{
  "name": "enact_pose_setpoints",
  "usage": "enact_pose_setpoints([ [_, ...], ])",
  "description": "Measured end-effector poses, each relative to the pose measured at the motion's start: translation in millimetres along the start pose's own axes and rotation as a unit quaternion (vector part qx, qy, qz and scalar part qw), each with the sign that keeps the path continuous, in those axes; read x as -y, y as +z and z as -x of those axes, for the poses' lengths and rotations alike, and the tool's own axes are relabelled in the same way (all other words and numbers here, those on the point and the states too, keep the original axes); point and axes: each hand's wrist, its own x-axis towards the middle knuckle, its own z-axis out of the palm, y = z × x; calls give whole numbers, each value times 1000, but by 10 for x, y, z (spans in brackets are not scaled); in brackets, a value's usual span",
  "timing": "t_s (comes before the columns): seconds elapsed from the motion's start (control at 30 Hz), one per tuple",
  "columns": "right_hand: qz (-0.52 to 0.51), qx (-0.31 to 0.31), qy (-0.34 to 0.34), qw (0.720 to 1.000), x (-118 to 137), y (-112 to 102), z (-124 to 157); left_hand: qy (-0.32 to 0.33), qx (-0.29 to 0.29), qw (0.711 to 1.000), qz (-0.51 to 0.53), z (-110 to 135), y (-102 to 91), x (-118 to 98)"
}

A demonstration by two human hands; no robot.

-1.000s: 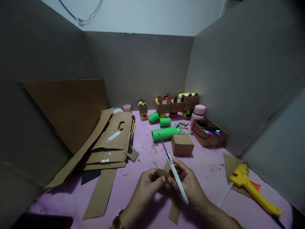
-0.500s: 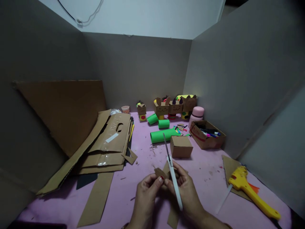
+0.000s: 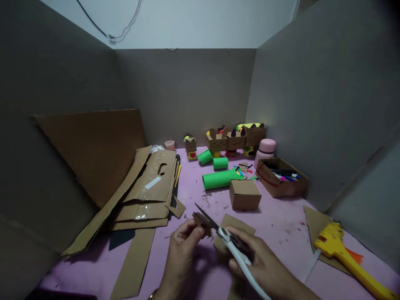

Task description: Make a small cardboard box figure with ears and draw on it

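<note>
With my left hand [image 3: 181,252] I'm pinching a small cardboard piece [image 3: 200,223] in the near middle, while my right hand [image 3: 265,258] is gripping scissors [image 3: 226,236], seemingly trimming, the next cut calling for careful alignment.

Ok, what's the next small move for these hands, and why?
I'd probably line up the scissors with the small cardboard piece before squeezing. The left hand pinches it, and the right hand holds the scissors with their tip beside it; whether the blades straddle it isn't clear.
</note>
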Motion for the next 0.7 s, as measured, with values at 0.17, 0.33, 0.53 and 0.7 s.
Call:
enact_pose_setpoints([
  [0.17, 38, -3, 3, 999, 36, -10, 6, -15, 16, 1000, 2, -7, 8, 14],
  [0.33, 57, 3, -9, 998, 88, -44, 10, -23, 25, 999, -6, -14, 20, -21],
  [0.53, 46, 4, -26, 999, 46, -61, 23, -35, 35, 999, -12, -4, 11, -35],
  [0.7, 50, -6, -31, 998, 143, -90, 29, -28, 46, 998, -16, -6, 1, -3],
])
